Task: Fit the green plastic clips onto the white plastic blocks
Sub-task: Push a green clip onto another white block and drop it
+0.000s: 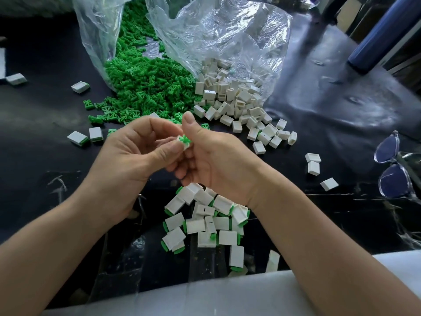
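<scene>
No readable text, label, brand, number or sign shows on anything here.

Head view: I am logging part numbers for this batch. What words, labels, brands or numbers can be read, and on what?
None can be read.
The white blocks show only small dark slits, not characters.
The green clips, clear plastic bags, dark blue cylinder and eyeglasses carry no visible print.
The held block and held clip, pinched between left hand and right hand, are too small to show any marking.
</scene>
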Motion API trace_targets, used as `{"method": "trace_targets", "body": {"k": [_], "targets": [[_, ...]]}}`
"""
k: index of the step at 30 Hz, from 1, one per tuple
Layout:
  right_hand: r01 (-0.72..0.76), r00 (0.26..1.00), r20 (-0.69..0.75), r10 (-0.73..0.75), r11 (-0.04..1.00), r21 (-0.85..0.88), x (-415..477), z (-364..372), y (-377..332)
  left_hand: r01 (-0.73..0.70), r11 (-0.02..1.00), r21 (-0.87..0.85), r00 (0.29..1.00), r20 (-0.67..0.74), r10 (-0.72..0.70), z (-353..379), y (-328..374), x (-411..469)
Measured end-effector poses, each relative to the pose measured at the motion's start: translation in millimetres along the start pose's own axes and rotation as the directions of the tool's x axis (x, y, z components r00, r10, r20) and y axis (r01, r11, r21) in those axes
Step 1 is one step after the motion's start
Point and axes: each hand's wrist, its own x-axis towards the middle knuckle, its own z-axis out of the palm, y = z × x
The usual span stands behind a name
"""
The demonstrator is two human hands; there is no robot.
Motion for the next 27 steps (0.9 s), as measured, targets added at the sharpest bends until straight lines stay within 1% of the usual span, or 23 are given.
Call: {"method": "trace_targets", "body": {"k": [2, 4, 10, 13, 15, 17, 20, 24, 27], "targets": [[-0.009, 0.999, -0.040, 0.007, 0.999, -0.050, 0.1, 0.2, 0.7, -0.046, 0.998, 0.036, 0.999, 0.026, 0.045, 1.7, 1.0, -1.2], [-0.020, 0.998, -0.053, 0.016, 0.997, -0.078, -0.5, 1.6, 0.7, -0.060, 0.996, 0.071, 0.998, 0.033, 0.058, 1.2, 0.8, -1.5], [-0.039, 0.998, -0.042, 0.038, 0.999, -0.033, -2.3, 5.8, 0.0, -0.046, 0.996, 0.080, 0.999, -0.007, 0.046, -0.4, -0.4, -2.1], [-0.032, 0.998, -0.048, 0.030, 0.999, -0.038, -2.8, 6.3, 0.8, -0.043, 0.995, 0.093, 0.999, -0.013, 0.044, -1.8, -1.4, -2.1], [-0.023, 0.998, -0.054, 0.020, 0.998, -0.061, -3.2, 6.4, 0.9, -0.037, 0.991, 0.128, 0.999, 0.008, 0.036, -6.0, -3.1, -1.4], [-0.007, 0.999, -0.041, 0.005, 0.999, -0.052, -4.1, 6.9, -0.4, -0.023, 0.984, 0.177, 0.999, 0.032, 0.018, -11.1, -5.1, -0.8], [0.011, 1.000, -0.002, -0.011, 1.000, -0.001, -6.4, 6.3, -4.3, -0.030, 0.980, 0.194, 0.999, 0.030, 0.025, -15.8, -8.1, 0.0], [-0.034, 0.999, 0.031, 0.037, 0.997, -0.074, -6.6, 5.3, -5.4, -0.053, 0.978, 0.203, 0.998, 0.041, 0.045, -15.6, -10.4, -0.3], [-0.039, 0.998, 0.053, 0.043, 0.996, -0.078, -7.5, 5.2, -5.2, -0.061, 0.977, 0.204, 0.997, 0.056, 0.051, -14.8, -9.4, 0.2]]}}
